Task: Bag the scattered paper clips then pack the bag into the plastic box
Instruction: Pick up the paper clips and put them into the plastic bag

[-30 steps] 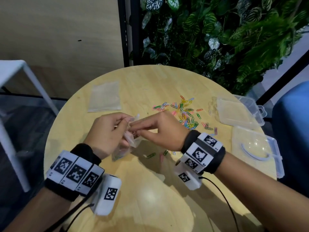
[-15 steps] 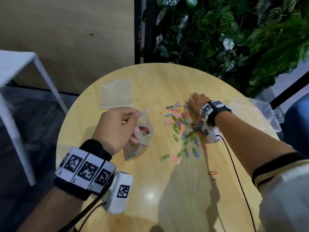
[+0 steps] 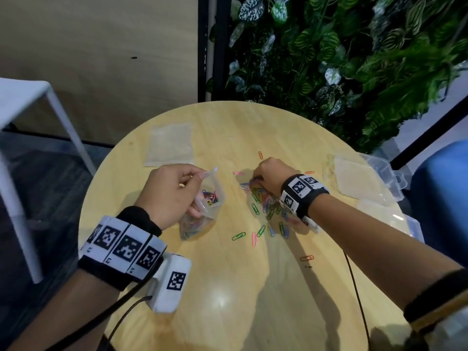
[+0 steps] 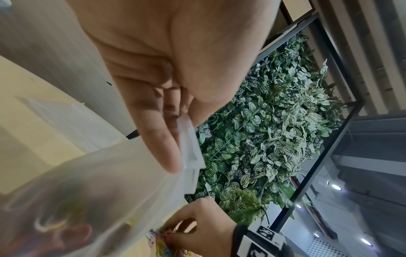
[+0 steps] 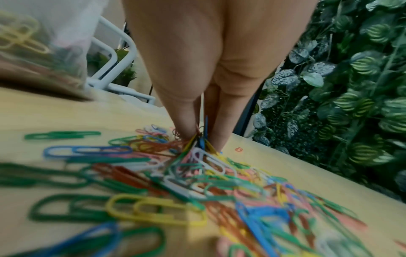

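Observation:
My left hand [image 3: 174, 191] pinches the rim of a small clear bag [image 3: 205, 211] and holds its mouth up; coloured clips lie inside it. In the left wrist view the bag's zip edge [image 4: 191, 147] sits between thumb and fingers. My right hand [image 3: 266, 176] is down on the heap of coloured paper clips [image 3: 263, 198] at the table's middle, fingers curled. The right wrist view shows its fingertips [image 5: 186, 128] pinching a bunch of clips [image 5: 202, 139] off the heap. The clear plastic box [image 3: 364, 181] lies open at the right edge.
The round wooden table [image 3: 228, 295] also carries a flat spare bag [image 3: 169, 145] at the back left. Loose clips [image 3: 239, 236] lie scattered nearer me. A plant wall [image 3: 342, 59] stands behind, a white stool [image 3: 22, 97] at the left.
My right hand left the bag's mouth, reached out to the clip heap, and now its fingers have closed on a bunch of clips. The left hand keeps holding the bag.

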A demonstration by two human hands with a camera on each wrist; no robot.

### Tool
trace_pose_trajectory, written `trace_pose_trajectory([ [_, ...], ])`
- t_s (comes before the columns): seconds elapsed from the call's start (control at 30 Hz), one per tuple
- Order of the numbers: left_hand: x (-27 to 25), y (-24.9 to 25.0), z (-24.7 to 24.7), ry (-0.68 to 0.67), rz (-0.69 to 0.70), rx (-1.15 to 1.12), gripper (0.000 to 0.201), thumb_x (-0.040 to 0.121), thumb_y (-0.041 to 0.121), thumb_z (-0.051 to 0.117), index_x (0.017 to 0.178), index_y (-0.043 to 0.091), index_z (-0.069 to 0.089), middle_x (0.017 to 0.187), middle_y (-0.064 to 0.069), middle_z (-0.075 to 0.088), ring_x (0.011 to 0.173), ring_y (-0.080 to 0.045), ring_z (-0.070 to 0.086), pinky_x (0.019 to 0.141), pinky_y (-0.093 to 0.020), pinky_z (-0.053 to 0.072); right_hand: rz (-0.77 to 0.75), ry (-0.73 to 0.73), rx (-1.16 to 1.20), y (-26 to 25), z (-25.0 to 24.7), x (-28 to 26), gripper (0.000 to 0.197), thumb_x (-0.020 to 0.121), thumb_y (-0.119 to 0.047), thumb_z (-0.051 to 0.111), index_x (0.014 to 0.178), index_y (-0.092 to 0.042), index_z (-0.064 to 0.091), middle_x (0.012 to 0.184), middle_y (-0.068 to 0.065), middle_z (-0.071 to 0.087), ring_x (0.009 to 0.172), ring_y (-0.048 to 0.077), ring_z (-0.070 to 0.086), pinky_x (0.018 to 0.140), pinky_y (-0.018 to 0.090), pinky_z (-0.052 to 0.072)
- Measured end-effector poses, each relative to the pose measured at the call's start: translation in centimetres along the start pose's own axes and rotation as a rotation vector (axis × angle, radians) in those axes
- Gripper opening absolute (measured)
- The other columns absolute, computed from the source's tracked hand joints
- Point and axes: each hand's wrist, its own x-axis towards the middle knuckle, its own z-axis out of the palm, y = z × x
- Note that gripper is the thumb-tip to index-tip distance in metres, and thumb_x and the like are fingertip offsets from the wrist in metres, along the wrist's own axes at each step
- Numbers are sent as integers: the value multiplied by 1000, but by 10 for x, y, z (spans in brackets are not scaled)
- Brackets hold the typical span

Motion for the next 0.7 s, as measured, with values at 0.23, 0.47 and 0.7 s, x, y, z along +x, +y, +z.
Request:
trace_pose_trajectory([
  [0.23, -3, 6, 1, -20, -12, -13, 18, 99, 18, 56, 102, 10, 72, 62, -8, 71, 55, -33, 71, 64, -51, 62, 464, 269, 776, 33, 8, -44, 13, 80, -24, 76, 89, -14, 77, 78, 1, 71, 72, 16, 66, 69, 24, 51],
  [0.47, -3, 4, 11, -44, 0, 13, 18, 98, 21, 56, 100, 15, 72, 66, -8, 73, 59, -35, 72, 69, -51, 61, 428, 216, 1703, 7, -15, -65, 9, 84, -9, 70, 89, -2, 74, 89, 7, 73, 76, 11, 66, 65, 16, 56],
  [0.7, 5, 2, 21, 4, -14, 14, 19, 99, 14, 54, 97, 15, 73, 62, -5, 72, 56, -30, 73, 66, -51, 62, 309, -50, 2029, -67, -33, -63, 24, 91, -1, 58, 114, 4, 61, 89, 5, 67, 76, 5, 64, 62, 10, 55],
])
